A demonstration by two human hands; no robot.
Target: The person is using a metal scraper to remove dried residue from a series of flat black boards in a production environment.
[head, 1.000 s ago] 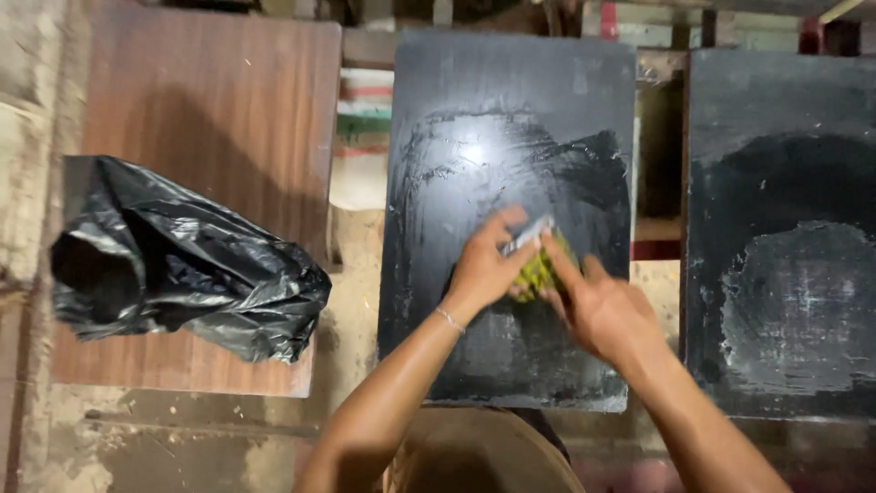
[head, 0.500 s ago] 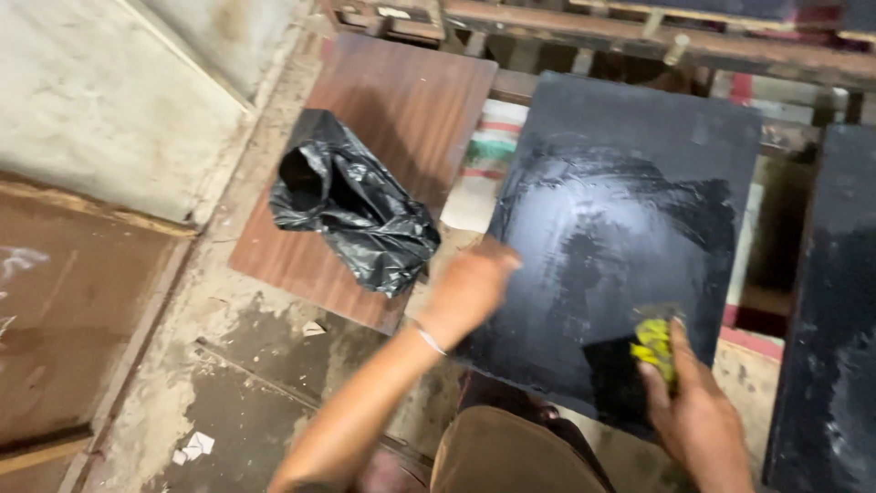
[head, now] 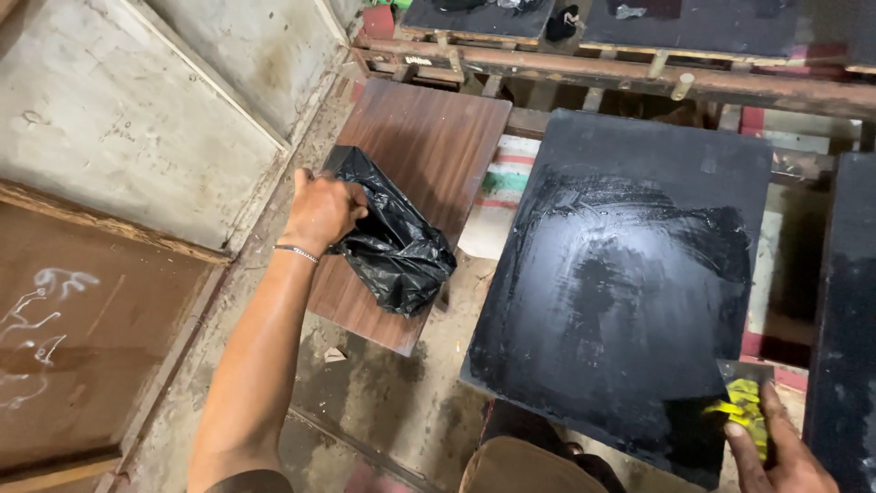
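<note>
Left hand [head: 321, 212] is on the black plastic bag [head: 394, 245], at its upper-left edge; the fingers [head: 351, 199] curl in and grip the bag's rim, with crumpled plastic bunched under and just right of the knuckles. A thin bracelet [head: 296, 252] sits on that wrist. The bag lies on a brown wood-grain board [head: 429, 137], slumped toward the board's lower right, its bulk extending away from the fingers down to the right. Right hand [head: 776, 452] is at the bottom right corner of the view, partly cut off by the frame edge; its fingertips [head: 741, 436] press against a yellow-green pad [head: 746, 409], which rests on the lower right corner of the large black board [head: 639, 228]. The pad sits just above and left of the fingertips, touching them; thumb and fingers close around its lower side, but how tight I cannot tell, since most of the hand is out of frame. The black board's surface shows a wet, glossy smeared patch across the middle. It lies flat, right of the brown board, with a gap between them showing a striped cloth [head: 500, 187] and dirty floor [head: 383, 393]. Another black board [head: 844, 319] sits at the right edge. Pale panels [head: 137, 119] lean at the left. The two hands are well apart.
</note>
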